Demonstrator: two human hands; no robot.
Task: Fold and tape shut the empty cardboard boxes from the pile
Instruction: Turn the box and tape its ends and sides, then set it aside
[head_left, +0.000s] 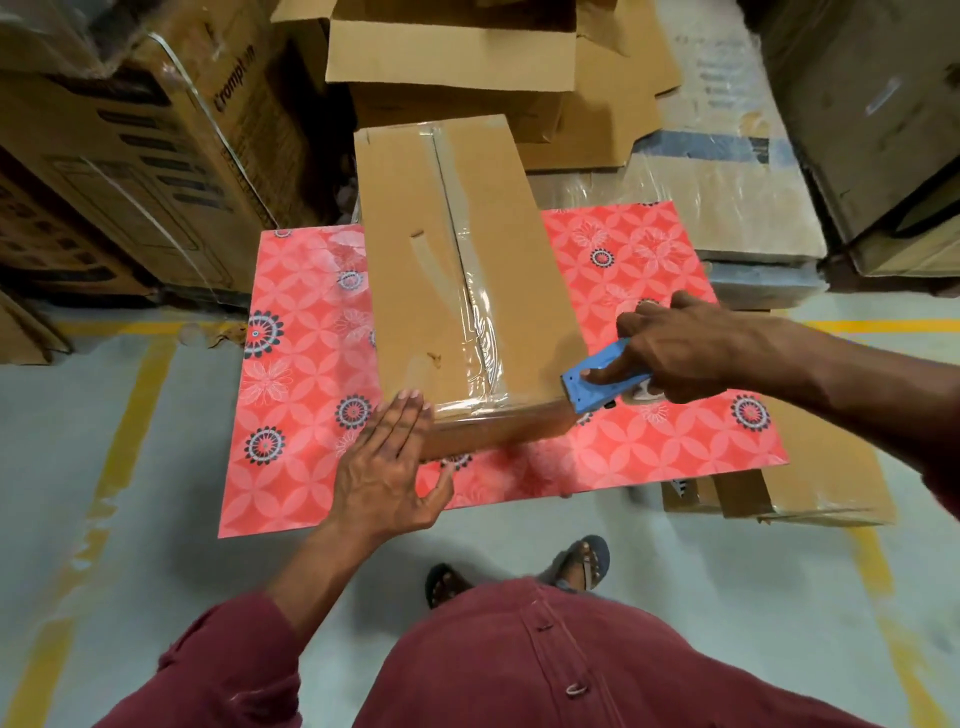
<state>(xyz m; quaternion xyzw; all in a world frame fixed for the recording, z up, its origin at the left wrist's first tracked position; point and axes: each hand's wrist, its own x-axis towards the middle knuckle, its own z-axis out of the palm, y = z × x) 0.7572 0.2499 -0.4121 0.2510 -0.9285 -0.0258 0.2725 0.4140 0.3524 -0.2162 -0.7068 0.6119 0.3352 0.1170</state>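
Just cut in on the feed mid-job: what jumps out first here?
The closed cardboard box, clear tape along its top seam, lies across a pink floral sheet at centre. The right hand grips a blue tape dispenser at the box's near right corner, while the left hand presses flat against its near left corner.

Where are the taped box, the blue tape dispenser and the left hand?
taped box (415, 291): head view, bare top flap.
blue tape dispenser (589, 387): head view, blue body.
left hand (387, 467): head view, back of hand.

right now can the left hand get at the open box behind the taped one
Probably not without stepping round. The left hand lies flat at the near corner of the taped box, which stands lengthwise between it and the open box beyond its far end.
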